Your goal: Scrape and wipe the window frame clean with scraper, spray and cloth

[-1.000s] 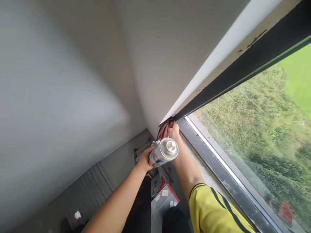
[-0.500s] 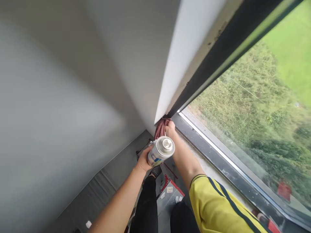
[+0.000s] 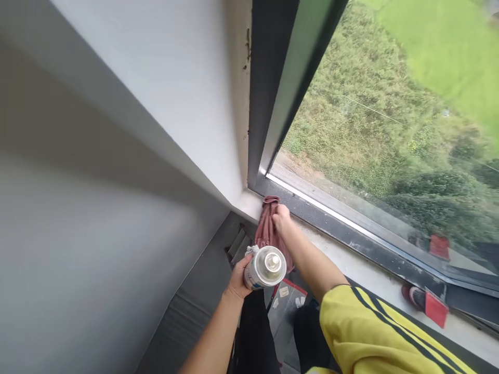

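My right hand (image 3: 281,217) grips a dusty red rag (image 3: 268,231) and presses it against the lower left corner of the dark window frame (image 3: 268,104), where frame meets sill. The rag hangs down below the hand. My left hand (image 3: 238,278) holds a white sealant cartridge (image 3: 265,267) upright near my body, its round end facing me, just below the rag. The right arm wears a yellow sleeve with dark stripes (image 3: 374,332).
A white sill (image 3: 374,275) runs along the bottom of the window, with a red scraper-like tool (image 3: 427,304) lying on it at the right. The white wall reveal (image 3: 183,104) rises at the left. A stepladder (image 3: 283,306) stands below my legs.
The view has swung upright and the window corner now sits more central. My right hand with the rag has slid down into the bottom corner; the cartridge stays in my left hand.
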A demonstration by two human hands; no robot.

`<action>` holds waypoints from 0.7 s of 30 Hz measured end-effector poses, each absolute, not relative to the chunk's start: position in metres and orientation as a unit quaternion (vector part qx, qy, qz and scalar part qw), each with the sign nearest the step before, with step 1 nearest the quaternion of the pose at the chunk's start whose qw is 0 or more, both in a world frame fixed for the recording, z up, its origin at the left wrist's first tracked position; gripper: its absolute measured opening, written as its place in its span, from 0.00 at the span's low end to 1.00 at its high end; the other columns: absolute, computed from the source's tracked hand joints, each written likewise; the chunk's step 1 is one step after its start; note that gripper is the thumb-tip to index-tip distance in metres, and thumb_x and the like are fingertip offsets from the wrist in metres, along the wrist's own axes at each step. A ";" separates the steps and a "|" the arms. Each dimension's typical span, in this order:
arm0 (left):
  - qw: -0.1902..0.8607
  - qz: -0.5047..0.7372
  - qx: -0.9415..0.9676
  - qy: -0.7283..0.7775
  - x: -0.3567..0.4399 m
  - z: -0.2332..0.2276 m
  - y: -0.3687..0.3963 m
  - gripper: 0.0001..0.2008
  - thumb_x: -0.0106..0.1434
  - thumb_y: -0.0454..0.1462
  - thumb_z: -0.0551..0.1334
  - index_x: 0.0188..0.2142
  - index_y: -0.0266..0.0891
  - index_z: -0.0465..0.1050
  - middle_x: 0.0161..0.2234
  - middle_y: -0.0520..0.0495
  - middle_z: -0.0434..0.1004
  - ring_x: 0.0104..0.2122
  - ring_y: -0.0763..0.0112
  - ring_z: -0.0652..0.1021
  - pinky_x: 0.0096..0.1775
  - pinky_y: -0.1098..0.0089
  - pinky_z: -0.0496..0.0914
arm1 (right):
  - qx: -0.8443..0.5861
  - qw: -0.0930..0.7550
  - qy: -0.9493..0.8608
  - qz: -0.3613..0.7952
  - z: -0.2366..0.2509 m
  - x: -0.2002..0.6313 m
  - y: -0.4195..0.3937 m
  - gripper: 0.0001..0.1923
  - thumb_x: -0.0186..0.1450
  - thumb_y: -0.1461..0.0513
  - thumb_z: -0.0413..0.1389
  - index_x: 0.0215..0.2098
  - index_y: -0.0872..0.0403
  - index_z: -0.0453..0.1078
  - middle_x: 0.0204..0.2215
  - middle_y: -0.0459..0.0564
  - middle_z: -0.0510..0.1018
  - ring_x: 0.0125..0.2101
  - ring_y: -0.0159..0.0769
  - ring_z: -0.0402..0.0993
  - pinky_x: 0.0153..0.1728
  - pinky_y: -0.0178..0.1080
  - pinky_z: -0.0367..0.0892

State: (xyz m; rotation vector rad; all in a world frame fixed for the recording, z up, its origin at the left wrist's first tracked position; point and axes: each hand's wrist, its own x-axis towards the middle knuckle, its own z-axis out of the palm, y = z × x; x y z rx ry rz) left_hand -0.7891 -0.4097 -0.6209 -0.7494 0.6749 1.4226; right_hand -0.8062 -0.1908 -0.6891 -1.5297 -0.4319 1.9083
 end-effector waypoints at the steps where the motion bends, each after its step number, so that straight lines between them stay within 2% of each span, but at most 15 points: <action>1: 0.637 0.630 -0.326 0.302 -0.795 -0.619 -0.410 0.14 0.64 0.35 0.54 0.33 0.30 0.76 0.31 0.39 0.78 0.34 0.59 0.78 0.43 0.60 0.71 | -0.585 0.310 -0.152 0.734 -0.689 -0.825 -0.193 0.10 0.49 0.72 0.49 0.21 0.51 0.54 0.13 0.40 0.62 0.17 0.32 0.67 0.22 0.38 0.71; 5: 0.583 0.688 -0.286 0.324 -0.822 -0.606 -0.406 0.12 0.62 0.34 0.54 0.28 0.38 0.75 0.26 0.46 0.77 0.29 0.58 0.77 0.33 0.56 0.74 | -0.594 0.273 -0.092 0.751 -0.688 -0.874 -0.197 0.09 0.51 0.72 0.49 0.22 0.52 0.56 0.15 0.42 0.66 0.19 0.33 0.69 0.23 0.37 0.71; 9: 0.578 0.705 -0.274 0.305 -0.819 -0.599 -0.399 0.09 0.59 0.32 0.56 0.26 0.40 0.74 0.26 0.47 0.77 0.30 0.56 0.77 0.30 0.53 0.74 | -0.625 0.267 -0.011 0.733 -0.684 -0.829 -0.186 0.11 0.53 0.74 0.45 0.22 0.52 0.55 0.16 0.42 0.67 0.18 0.30 0.69 0.25 0.36 0.71; 12: 0.611 0.675 -0.291 0.292 -0.796 -0.602 -0.400 0.07 0.59 0.33 0.58 0.27 0.38 0.75 0.29 0.45 0.78 0.30 0.59 0.77 0.33 0.57 0.74 | -0.636 0.278 -0.008 0.719 -0.684 -0.773 -0.180 0.10 0.53 0.73 0.47 0.22 0.52 0.55 0.15 0.41 0.66 0.18 0.29 0.68 0.25 0.35 0.71; 15: 0.619 0.647 -0.320 0.309 -0.778 -0.607 -0.406 0.07 0.59 0.34 0.59 0.29 0.36 0.76 0.29 0.44 0.78 0.30 0.62 0.77 0.42 0.58 0.72 | -0.629 0.273 -0.021 0.727 -0.690 -0.758 -0.179 0.08 0.53 0.71 0.49 0.23 0.53 0.56 0.16 0.43 0.67 0.19 0.32 0.69 0.25 0.37 0.72; 18: 0.615 0.646 -0.319 0.320 -0.779 -0.610 -0.409 0.09 0.60 0.34 0.57 0.27 0.38 0.75 0.28 0.46 0.78 0.28 0.64 0.77 0.46 0.57 0.70 | -0.624 0.265 -0.030 0.735 -0.697 -0.799 -0.185 0.07 0.54 0.70 0.49 0.22 0.53 0.56 0.16 0.43 0.67 0.19 0.32 0.69 0.24 0.37 0.72; 21: 0.577 0.678 -0.307 0.338 -0.797 -0.605 -0.405 0.10 0.61 0.33 0.56 0.25 0.40 0.75 0.27 0.48 0.78 0.28 0.66 0.76 0.46 0.58 0.70 | -0.618 0.247 -0.029 0.746 -0.701 -0.861 -0.197 0.07 0.55 0.68 0.49 0.22 0.53 0.57 0.15 0.43 0.66 0.19 0.32 0.69 0.22 0.36 0.70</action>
